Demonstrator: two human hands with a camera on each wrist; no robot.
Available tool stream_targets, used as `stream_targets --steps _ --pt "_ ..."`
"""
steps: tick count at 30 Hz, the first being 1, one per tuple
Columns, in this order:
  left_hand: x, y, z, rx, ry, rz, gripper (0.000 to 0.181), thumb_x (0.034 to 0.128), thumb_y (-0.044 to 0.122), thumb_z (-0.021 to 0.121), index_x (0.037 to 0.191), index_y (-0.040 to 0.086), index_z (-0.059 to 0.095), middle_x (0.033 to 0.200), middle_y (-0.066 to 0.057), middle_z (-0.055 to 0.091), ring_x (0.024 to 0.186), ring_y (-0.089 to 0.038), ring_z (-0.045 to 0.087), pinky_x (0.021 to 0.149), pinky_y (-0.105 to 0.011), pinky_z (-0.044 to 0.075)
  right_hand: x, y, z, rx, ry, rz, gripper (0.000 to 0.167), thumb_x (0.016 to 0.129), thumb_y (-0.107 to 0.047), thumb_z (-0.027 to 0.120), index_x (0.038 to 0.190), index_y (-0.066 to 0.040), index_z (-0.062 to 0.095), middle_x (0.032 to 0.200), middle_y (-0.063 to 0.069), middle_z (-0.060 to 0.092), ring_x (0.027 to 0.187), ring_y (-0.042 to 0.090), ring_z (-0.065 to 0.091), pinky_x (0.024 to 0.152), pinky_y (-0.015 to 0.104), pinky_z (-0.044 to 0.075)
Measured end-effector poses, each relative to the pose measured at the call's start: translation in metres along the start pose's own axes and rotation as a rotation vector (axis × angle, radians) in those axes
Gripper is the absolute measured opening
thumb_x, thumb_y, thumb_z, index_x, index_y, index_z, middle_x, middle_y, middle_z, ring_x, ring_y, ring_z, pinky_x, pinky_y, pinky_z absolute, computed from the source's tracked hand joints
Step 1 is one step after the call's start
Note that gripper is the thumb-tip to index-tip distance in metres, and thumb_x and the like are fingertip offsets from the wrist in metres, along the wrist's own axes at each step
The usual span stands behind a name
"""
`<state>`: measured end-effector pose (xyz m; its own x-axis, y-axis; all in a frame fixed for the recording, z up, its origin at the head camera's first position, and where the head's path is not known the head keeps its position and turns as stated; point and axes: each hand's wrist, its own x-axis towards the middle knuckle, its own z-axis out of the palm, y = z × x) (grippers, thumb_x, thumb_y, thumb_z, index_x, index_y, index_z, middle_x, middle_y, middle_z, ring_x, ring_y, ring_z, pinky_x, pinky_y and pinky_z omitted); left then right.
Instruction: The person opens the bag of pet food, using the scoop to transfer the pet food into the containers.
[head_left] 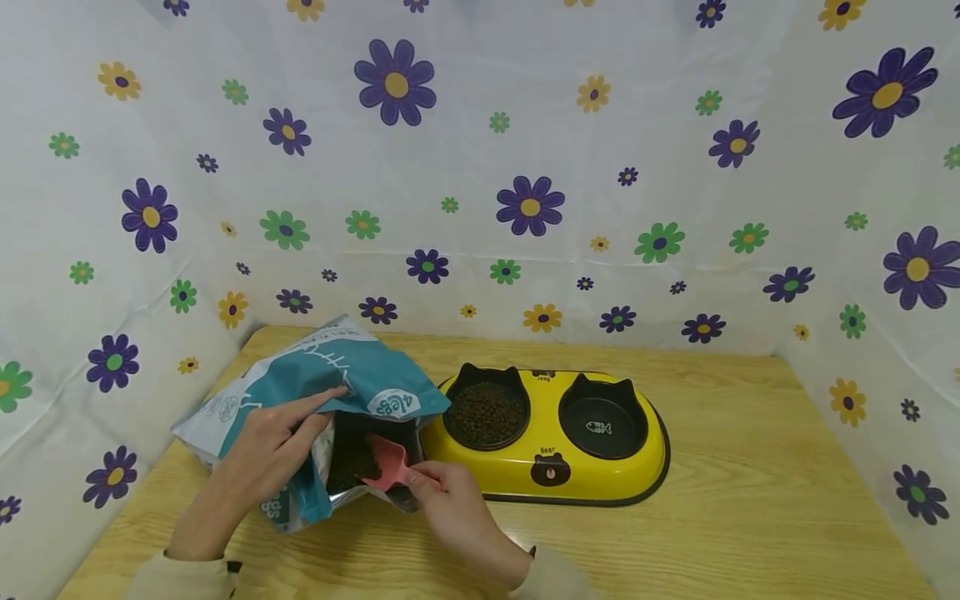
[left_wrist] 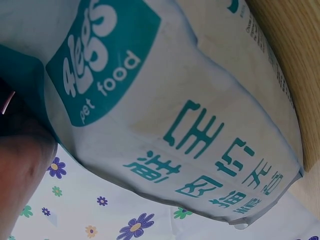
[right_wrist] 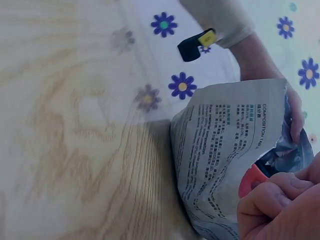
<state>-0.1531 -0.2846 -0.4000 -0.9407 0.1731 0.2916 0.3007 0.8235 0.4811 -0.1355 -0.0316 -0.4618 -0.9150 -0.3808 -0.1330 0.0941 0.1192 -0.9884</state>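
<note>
A teal and white pet food bag (head_left: 300,367) leans on the table with its mouth toward the right, dark kibble inside. My left hand (head_left: 273,442) holds the bag at its opening, index finger lying along the teal side. In the left wrist view, the printed bag (left_wrist: 185,115) covers part of that hand (left_wrist: 25,165). My right hand (head_left: 461,508) grips the handle of a pink scoop (head_left: 390,462), whose blade is inside the bag mouth among the kibble. The right wrist view shows curled fingers (right_wrist: 280,200) on the scoop (right_wrist: 250,180) beside the bag (right_wrist: 225,150).
Right of the bag stands a yellow double feeder (head_left: 517,475) with black cat-eared bowls. The left bowl (head_left: 487,379) holds brown kibble (head_left: 487,414); a fish drawing shows in the right bowl (head_left: 603,429). Flower-patterned white cloth (head_left: 450,167) surrounds the wooden table (head_left: 750,500).
</note>
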Motion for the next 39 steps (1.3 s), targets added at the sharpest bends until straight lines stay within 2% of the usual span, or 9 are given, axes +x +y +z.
stream_targets --steps 4,10,17,19,24,32,39 --pt "-0.002 0.0 0.0 -0.001 -0.018 -0.015 0.037 0.1104 0.03 0.044 0.143 0.03 0.062 0.058 0.008 0.034 0.046 -0.006 0.027 0.049 -0.028 0.031 -0.003 0.001 -0.002 0.17 -0.025 0.112 0.027 0.107 -0.022 0.054 0.115 -0.002 0.072 0.064 -0.002 0.044 0.046 0.012 0.029 0.043 0.022 0.024" --pt "-0.001 0.0 0.001 -0.001 -0.005 0.002 0.037 0.1102 0.029 0.045 0.143 0.03 0.062 0.063 0.006 0.037 0.047 -0.005 0.027 0.049 -0.028 0.031 -0.008 0.003 -0.008 0.371 -0.086 0.166 0.024 0.108 -0.021 0.051 0.105 -0.001 0.064 0.062 -0.003 0.04 0.043 0.01 0.023 0.041 0.021 0.02" --pt "0.0 0.0 0.0 0.005 0.014 0.021 0.037 0.1105 0.026 0.044 0.142 0.028 0.064 0.054 0.012 0.031 0.045 -0.003 0.024 0.046 -0.027 0.03 -0.013 0.003 -0.022 0.479 -0.152 0.209 0.019 0.107 -0.023 0.053 0.099 -0.008 0.061 0.062 -0.005 0.038 0.043 0.009 0.022 0.041 0.02 0.02" --pt "0.0 0.001 -0.001 0.007 0.01 0.019 0.037 0.1105 0.026 0.044 0.142 0.028 0.063 0.057 0.01 0.033 0.046 -0.003 0.025 0.047 -0.027 0.03 -0.015 0.004 -0.025 0.493 -0.164 0.215 0.018 0.106 -0.024 0.054 0.099 -0.009 0.062 0.061 -0.005 0.038 0.043 0.009 0.023 0.041 0.02 0.021" --pt "0.0 0.001 0.0 0.009 -0.001 0.007 0.038 0.1104 0.029 0.044 0.144 0.029 0.061 0.065 0.005 0.038 0.048 -0.005 0.027 0.049 -0.027 0.03 -0.019 0.005 -0.034 0.532 -0.187 0.211 0.018 0.105 -0.025 0.055 0.099 -0.009 0.063 0.061 -0.005 0.035 0.043 0.008 0.025 0.042 0.02 0.022" --pt "0.0 0.0 0.0 0.012 0.017 0.021 0.037 0.1107 0.027 0.044 0.142 0.028 0.063 0.055 0.011 0.033 0.045 -0.004 0.025 0.047 -0.027 0.03 -0.022 0.006 -0.05 0.642 -0.277 0.176 0.019 0.104 -0.023 0.054 0.095 -0.013 0.067 0.055 -0.009 0.031 0.04 0.004 0.024 0.041 0.018 0.021" --pt "-0.001 0.003 -0.001 0.014 0.006 0.019 0.037 0.1109 0.028 0.043 0.142 0.027 0.063 0.054 0.011 0.032 0.044 -0.005 0.025 0.047 -0.027 0.03 -0.022 0.011 -0.071 0.673 -0.28 0.089 0.028 0.105 -0.021 0.048 0.096 -0.016 0.074 0.053 -0.01 0.032 0.04 0.004 0.023 0.043 0.022 0.017"
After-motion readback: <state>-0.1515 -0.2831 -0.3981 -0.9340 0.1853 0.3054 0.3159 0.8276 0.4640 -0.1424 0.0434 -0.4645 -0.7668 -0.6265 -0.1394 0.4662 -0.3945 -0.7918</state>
